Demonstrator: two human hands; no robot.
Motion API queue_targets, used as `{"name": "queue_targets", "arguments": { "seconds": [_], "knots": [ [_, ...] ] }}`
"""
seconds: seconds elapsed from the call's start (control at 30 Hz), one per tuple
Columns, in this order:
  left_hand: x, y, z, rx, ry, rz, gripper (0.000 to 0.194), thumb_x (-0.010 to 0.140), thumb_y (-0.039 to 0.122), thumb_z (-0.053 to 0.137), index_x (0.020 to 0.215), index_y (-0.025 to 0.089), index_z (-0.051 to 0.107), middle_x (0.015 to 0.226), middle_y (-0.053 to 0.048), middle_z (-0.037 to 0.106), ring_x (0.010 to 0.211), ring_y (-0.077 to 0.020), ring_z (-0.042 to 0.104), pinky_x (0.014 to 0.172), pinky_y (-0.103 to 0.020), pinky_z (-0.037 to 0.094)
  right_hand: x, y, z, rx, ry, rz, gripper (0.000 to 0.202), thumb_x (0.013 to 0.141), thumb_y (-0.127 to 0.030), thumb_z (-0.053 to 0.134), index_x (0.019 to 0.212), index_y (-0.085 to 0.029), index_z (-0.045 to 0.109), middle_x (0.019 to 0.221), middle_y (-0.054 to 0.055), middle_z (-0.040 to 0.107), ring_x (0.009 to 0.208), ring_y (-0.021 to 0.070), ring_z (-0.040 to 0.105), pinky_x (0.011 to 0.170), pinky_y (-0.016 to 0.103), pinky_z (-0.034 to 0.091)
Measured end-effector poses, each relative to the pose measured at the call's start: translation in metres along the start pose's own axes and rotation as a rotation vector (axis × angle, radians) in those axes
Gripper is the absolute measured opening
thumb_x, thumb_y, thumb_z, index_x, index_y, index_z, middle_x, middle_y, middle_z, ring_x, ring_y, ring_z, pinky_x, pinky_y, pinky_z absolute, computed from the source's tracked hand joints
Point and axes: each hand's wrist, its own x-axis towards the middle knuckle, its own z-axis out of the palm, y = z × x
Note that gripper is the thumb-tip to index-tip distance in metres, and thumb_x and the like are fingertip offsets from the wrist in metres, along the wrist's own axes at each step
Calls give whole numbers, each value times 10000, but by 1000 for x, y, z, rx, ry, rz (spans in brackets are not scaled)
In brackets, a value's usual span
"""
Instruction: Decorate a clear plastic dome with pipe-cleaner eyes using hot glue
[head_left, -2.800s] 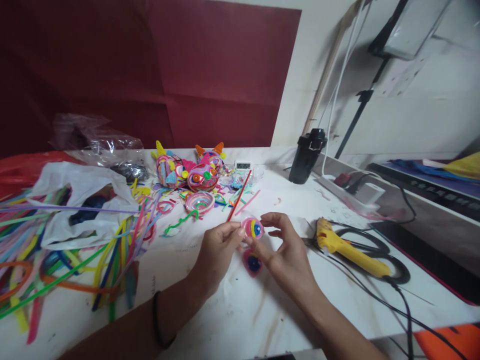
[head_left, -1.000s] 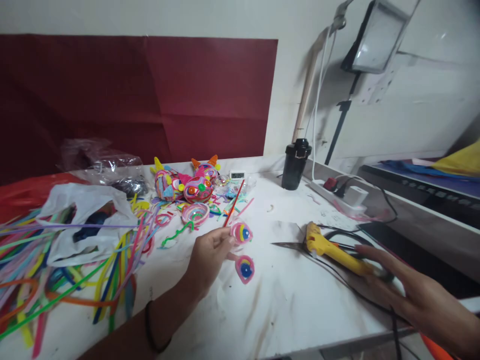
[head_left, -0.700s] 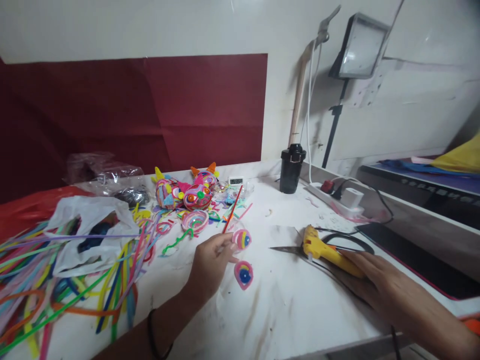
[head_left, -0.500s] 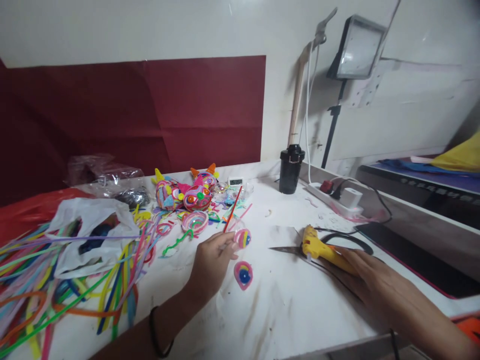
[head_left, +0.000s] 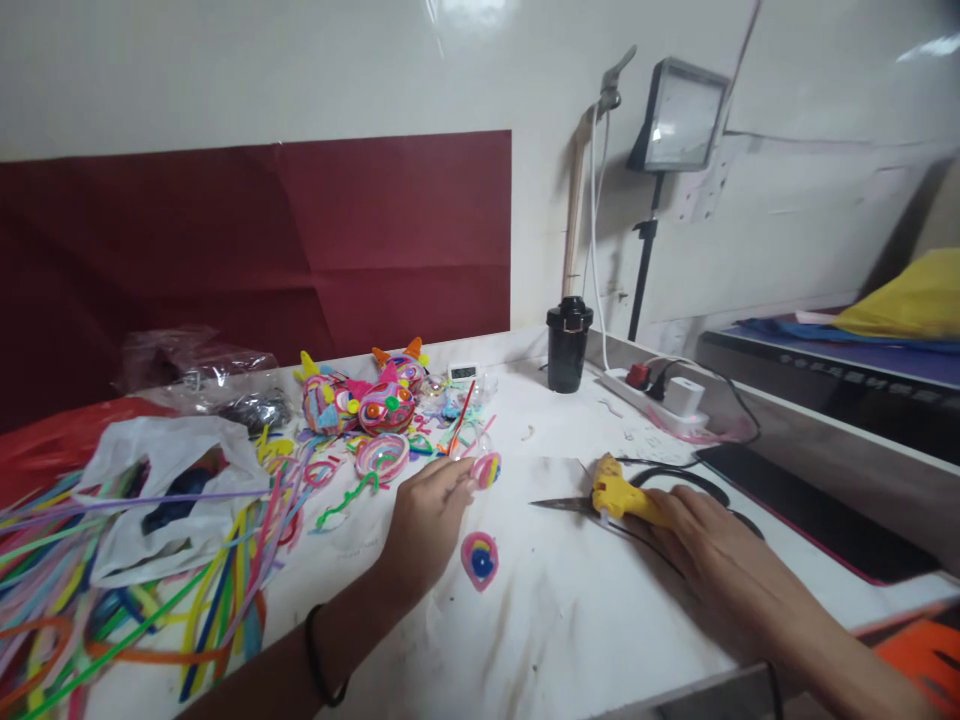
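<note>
My left hand (head_left: 427, 515) pinches a small coiled pipe-cleaner piece (head_left: 487, 470) in pink, yellow and blue, held above the white table. A similar drop-shaped piece (head_left: 480, 561), pink with a blue centre, lies just below it on the tabletop. On the right, my right hand (head_left: 701, 540) is closed round the handle of a yellow hot glue gun (head_left: 616, 490), whose nozzle points down and left. Beneath the gun are black-handled scissors (head_left: 559, 504) with their blades toward the left. A red stick (head_left: 462, 415) lies behind my left hand.
Pipe cleaners (head_left: 217, 600) and a white plastic bag (head_left: 112, 470) cover the left side. Colourful decorated animal figures (head_left: 384, 402) stand at the back. A black cup (head_left: 569, 345), a power strip (head_left: 660, 405) and a dark tablet-like slab (head_left: 810, 510) are to the right.
My right hand has moved up the glue gun's handle and wraps it more closely. My left hand still holds the coiled piece, which has turned slightly. The whole view has shifted a little.
</note>
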Motion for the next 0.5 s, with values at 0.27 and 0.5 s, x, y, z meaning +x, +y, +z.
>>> {"name": "queue_targets", "arguments": {
  "seconds": [0.27, 0.5],
  "knots": [
    [15, 4, 5, 132, 66, 190, 238, 882, 115, 494, 930, 105, 727, 837, -101, 762, 757, -190, 713, 703, -264, 572, -4, -16, -35, 257, 266, 153, 325, 961, -458, 403, 1067, -199, 569, 846, 79, 642, 696, 211, 661, 586, 305, 561],
    [21, 6, 12, 122, 65, 169, 233, 896, 121, 484, 938, 140, 712, 790, -64, 736, 741, -184, 698, 707, -269, 560, -27, -29, -48, 487, 289, 421, 419, 946, -409, 460, 1333, -248, 460, 1064, 103, 751, 865, 314, 746, 558, 306, 621]
  ]
}}
